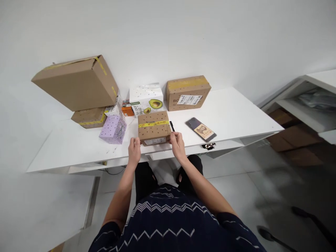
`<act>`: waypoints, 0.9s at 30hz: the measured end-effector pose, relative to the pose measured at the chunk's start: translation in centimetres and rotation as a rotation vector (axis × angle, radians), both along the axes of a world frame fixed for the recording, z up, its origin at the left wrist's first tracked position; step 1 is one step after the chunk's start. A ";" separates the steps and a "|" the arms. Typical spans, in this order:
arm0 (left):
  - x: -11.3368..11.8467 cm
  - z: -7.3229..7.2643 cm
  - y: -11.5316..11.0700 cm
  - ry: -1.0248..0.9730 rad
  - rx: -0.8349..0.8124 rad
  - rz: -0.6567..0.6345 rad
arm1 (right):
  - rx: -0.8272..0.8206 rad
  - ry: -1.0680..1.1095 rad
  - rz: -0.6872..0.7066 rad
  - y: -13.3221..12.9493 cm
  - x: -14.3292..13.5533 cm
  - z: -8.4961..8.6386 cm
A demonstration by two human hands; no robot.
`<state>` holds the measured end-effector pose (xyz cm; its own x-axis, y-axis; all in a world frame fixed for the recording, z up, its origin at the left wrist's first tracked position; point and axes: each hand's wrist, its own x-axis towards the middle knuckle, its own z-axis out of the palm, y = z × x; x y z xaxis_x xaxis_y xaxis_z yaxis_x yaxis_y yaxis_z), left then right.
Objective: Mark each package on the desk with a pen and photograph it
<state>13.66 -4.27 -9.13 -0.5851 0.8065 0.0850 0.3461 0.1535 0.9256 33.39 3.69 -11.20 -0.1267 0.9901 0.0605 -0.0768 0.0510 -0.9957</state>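
Note:
A small brown cardboard box [154,132] with dark dots, yellow tape over its top and a white label on its near side is at the front edge of the white table [231,119]. My left hand [134,150] grips its near left corner, fingers closed. At the near right corner, my right hand [177,145] holds the box between thumb and fingers. Just right of the box lies a black pen [172,126], partly hidden by my right hand. Behind the box stands a white box [146,96] with avocado pictures.
A big brown box [76,84] leans over a smaller one [91,117] at the left, beside a lilac box [113,129]. Another taped box [187,92] stands by the wall. A phone [201,129] lies right. Shelves [296,105] hold boxes at far right.

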 end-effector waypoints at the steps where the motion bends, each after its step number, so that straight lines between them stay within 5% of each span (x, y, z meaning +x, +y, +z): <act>1: -0.2 0.2 0.2 0.010 -0.011 0.005 | -0.004 -0.027 -0.003 0.1 0.1 0.3; 11: -0.4 1.8 0.8 0.005 -0.113 -0.006 | 0.058 -0.125 0.032 1.3 0.6 0.9; 17: 0.0 2.5 0.4 -0.133 -0.134 -0.070 | -0.151 -0.065 0.092 1.2 1.2 1.8; 22: 0.4 1.9 -0.3 -0.149 0.037 -0.141 | -0.154 0.052 0.192 0.7 1.8 1.5; 27: 1.1 -0.4 -0.3 -0.121 0.212 -0.125 | 0.006 0.113 0.200 0.8 1.7 -0.6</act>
